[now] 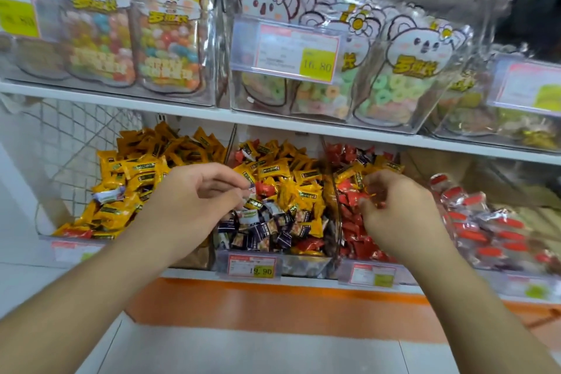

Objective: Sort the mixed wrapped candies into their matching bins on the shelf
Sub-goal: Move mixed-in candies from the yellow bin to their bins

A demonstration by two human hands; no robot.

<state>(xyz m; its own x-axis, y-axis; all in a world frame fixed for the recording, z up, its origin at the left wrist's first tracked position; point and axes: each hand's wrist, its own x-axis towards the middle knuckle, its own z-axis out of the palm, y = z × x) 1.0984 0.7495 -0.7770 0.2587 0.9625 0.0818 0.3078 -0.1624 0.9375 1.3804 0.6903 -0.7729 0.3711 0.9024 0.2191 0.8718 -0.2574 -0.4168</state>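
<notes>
Both grips pinch candies: left hand [194,191] over middle bin [303,267], right hand [397,215] at divider.

Three candy bins [274,264] sit side by side under the upper shelf [212,114].

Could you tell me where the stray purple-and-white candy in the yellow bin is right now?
In the head view, the purple-and-white candy lies on the yellow candies in the left bin, left of the left hand.
</notes>
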